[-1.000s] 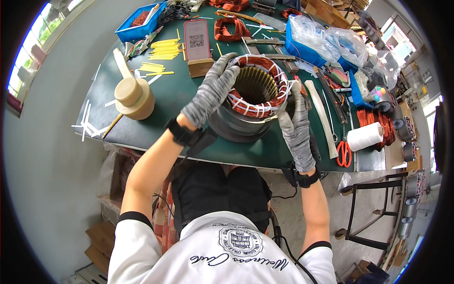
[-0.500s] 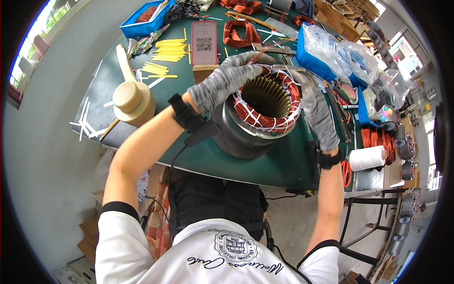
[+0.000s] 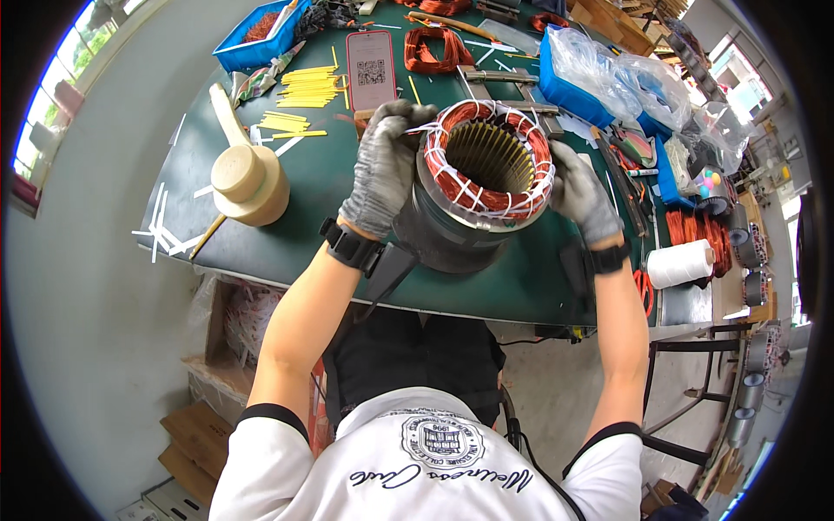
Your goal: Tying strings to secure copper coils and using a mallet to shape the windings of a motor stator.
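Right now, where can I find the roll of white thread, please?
In the head view, the roll of white thread lies at the right side of the table, with red scissors at its left and reddish wire just behind.

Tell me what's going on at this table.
A person is handling a white-laced, copper-wound stator, which stands open end up on the green table. The gloved left hand is curled at its left rim; the gloved right hand is at its right side, its grip unclear. A wooden mallet lies off to the left, a white thread spool to the right.
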A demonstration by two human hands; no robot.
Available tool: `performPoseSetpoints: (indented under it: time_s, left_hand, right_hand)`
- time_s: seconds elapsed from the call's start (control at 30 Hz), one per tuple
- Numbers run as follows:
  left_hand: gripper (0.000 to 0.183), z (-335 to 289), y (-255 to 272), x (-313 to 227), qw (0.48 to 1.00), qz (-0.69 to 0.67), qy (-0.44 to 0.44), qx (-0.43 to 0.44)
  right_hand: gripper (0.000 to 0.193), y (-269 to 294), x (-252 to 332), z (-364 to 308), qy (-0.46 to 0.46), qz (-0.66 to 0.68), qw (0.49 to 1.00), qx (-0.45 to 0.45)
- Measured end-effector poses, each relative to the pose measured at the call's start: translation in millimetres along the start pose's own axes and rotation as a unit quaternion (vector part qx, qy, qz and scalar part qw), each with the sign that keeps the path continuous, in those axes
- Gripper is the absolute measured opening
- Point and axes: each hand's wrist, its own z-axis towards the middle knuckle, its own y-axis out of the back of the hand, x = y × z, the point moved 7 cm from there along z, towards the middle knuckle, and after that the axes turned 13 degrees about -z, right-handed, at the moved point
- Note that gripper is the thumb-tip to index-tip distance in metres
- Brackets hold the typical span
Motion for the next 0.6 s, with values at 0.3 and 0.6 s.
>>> performPoseSetpoints:
  time_s: [0.3, 0.6]
  left_hand:
    - [0.023, -115.3, 19.9, -34.4, 0.986, 0.053, 0.121, -0.099]
    - [0.031, -85.3, -127.4, -47.8, 0.608, 0.729, -0.183, 0.256]
  right_hand:
    - [0.034, 81.4, -49.3, -131.9, 0.159, -0.839, 0.434, -0.287]
    - [0.040, 78.9, -72.2, -144.9, 0.081, -0.788, 0.539, -0.288]
